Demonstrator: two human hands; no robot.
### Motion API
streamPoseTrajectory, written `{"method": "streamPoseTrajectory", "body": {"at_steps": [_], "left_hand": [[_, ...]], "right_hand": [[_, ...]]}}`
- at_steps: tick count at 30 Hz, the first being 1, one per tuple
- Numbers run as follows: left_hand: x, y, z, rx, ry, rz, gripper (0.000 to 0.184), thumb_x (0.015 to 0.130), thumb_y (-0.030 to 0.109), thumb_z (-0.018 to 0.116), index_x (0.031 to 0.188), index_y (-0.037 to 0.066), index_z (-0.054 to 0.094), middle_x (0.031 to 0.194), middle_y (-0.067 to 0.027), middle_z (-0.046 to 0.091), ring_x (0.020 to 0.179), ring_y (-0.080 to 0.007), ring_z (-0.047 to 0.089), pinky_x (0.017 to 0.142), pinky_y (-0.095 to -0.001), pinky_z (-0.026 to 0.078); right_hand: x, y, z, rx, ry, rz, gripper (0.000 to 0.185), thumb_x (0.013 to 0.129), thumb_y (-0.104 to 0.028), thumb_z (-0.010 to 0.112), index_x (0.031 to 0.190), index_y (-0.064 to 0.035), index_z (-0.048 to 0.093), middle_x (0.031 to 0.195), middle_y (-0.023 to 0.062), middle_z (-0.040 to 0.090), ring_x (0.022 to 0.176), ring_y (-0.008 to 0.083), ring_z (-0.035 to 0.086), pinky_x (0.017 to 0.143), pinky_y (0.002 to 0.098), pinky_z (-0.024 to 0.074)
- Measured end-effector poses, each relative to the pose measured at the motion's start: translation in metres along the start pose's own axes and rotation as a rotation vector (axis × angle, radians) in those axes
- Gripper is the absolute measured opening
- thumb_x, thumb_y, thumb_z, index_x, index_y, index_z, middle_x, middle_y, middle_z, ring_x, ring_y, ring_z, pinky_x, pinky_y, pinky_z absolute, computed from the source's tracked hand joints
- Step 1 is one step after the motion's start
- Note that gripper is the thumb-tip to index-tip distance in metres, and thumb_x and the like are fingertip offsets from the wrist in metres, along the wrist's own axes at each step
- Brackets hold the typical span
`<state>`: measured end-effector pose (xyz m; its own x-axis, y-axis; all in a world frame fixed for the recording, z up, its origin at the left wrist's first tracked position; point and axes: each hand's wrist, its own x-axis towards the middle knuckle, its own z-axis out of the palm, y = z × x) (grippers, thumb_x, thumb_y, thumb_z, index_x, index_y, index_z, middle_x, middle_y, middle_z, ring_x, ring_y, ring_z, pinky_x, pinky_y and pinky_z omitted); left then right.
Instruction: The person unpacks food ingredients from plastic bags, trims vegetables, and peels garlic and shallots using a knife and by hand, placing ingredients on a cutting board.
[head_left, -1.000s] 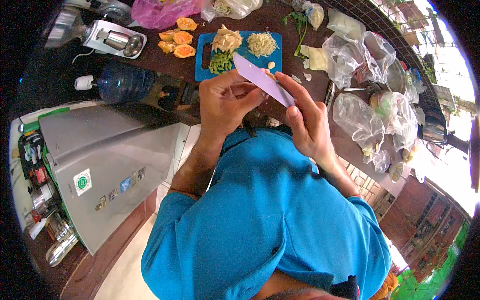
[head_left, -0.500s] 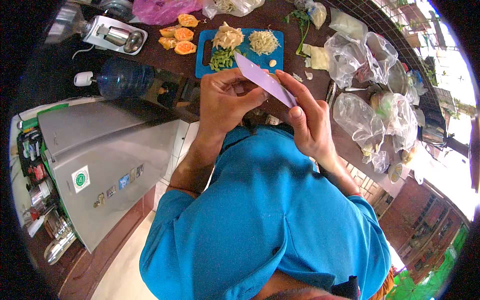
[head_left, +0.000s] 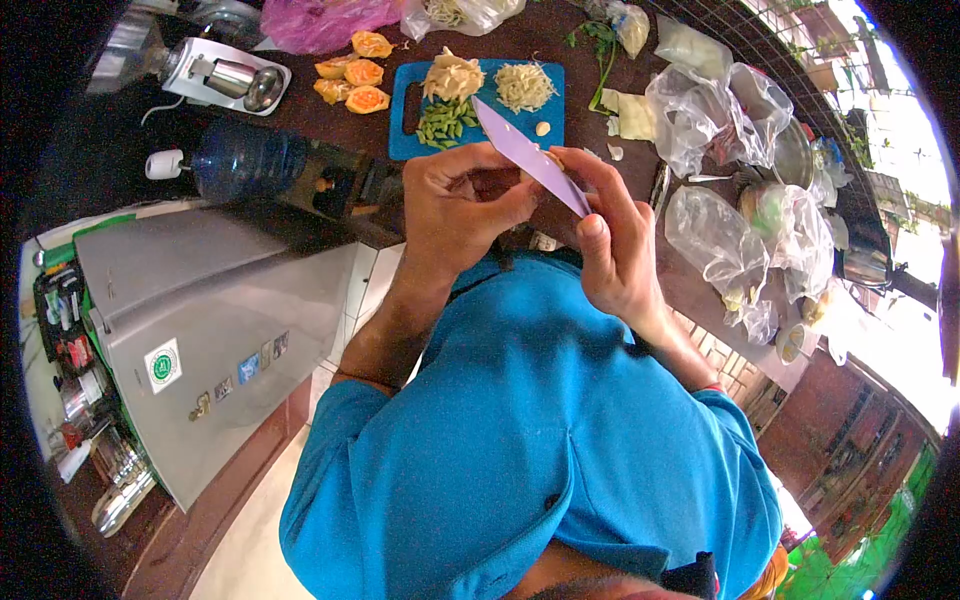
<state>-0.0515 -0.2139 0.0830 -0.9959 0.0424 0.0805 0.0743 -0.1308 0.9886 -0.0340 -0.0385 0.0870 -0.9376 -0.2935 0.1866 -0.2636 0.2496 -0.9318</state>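
A flat purple blade (head_left: 528,155) slants between my two hands, just in front of a blue cutting board (head_left: 400,140). My right hand (head_left: 622,235) is closed on its lower end, the thumb near the edge. Fingers curled, my left hand (head_left: 455,205) is closed at the other side of the blade; what it pinches, if anything, is hidden. A small bit of something tan shows behind the blade. The board holds pale slices (head_left: 453,76), green pieces (head_left: 446,122), whitish shreds (head_left: 524,88) and a garlic clove (head_left: 542,129).
Cut orange-fleshed pieces (head_left: 365,72) lie left of the board, below a pink bag (head_left: 325,22). Clear plastic bags (head_left: 715,225) crowd the right side. A blue water bottle (head_left: 245,162) and a grey refrigerator (head_left: 230,340) are at the left.
Both hands and the purple blade stay nearly in place, with only slight shifts of the fingers. The view has moved a little.
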Motion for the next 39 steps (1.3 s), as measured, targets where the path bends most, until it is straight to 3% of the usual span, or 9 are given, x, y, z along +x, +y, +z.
{"method": "streamPoseTrajectory", "body": {"at_steps": [10, 28, 34, 36, 39], "left_hand": [[0.001, -0.004, -0.003, 0.009, 0.006, -0.013, 0.019, 0.075, -0.004, 0.071, 0.094, -0.004, 0.069, 0.083, -0.0028, 0.067, 0.075, -0.0058, 0.061, 0.066, -0.02, 0.05], [0.002, -0.004, -0.004, 0.231, 0.032, 0.176, 0.02, 0.073, -0.002, 0.074, 0.093, -0.001, 0.071, 0.08, -0.0014, 0.068, 0.069, -0.002, 0.057, 0.058, -0.0171, 0.046], [0.005, -0.011, -0.014, 0.396, 0.031, 0.158, 0.022, 0.074, -0.003, 0.072, 0.096, -0.003, 0.07, 0.085, -0.0057, 0.07, 0.075, -0.0075, 0.063, 0.066, -0.0209, 0.051], [0.008, -0.011, -0.012, -0.006, 0.106, 0.113, 0.024, 0.075, -0.005, 0.069, 0.099, -0.006, 0.069, 0.091, -0.0098, 0.071, 0.083, -0.0127, 0.066, 0.075, -0.0248, 0.054], [0.007, -0.003, -0.014, -0.046, 0.079, 0.0, 0.026, 0.074, -0.007, 0.068, 0.1, -0.008, 0.068, 0.096, -0.0134, 0.07, 0.088, -0.0164, 0.067, 0.082, -0.0289, 0.054]], "right_hand": [[0.004, -0.002, 0.006, 0.026, 0.022, 0.01, 0.046, 0.097, -0.037, 0.045, 0.126, -0.0016, 0.047, 0.089, 0.0231, 0.066, 0.079, 0.0399, 0.067, 0.068, 0.0406, 0.0513], [0.007, 0.006, 0.017, 0.093, 0.075, -0.013, 0.044, 0.098, -0.036, 0.044, 0.123, -0.0008, 0.049, 0.091, 0.0228, 0.067, 0.077, 0.0375, 0.068, 0.065, 0.0406, 0.0521], [0.009, -0.003, 0.018, 0.105, 0.034, 0.019, 0.045, 0.096, -0.034, 0.046, 0.13, -0.0033, 0.045, 0.084, 0.0216, 0.067, 0.069, 0.0372, 0.068, 0.064, 0.0412, 0.0524], [0.007, -0.003, 0.014, 0.048, -0.004, 0.026, 0.047, 0.096, -0.033, 0.046, 0.133, -0.0051, 0.044, 0.082, 0.0216, 0.066, 0.069, 0.0378, 0.067, 0.064, 0.0419, 0.0525], [0.006, -0.001, 0.013, -0.015, -0.029, -0.007, 0.049, 0.095, -0.033, 0.046, 0.137, -0.0084, 0.042, 0.078, 0.0218, 0.065, 0.069, 0.0392, 0.067, 0.064, 0.0439, 0.0524]]}}
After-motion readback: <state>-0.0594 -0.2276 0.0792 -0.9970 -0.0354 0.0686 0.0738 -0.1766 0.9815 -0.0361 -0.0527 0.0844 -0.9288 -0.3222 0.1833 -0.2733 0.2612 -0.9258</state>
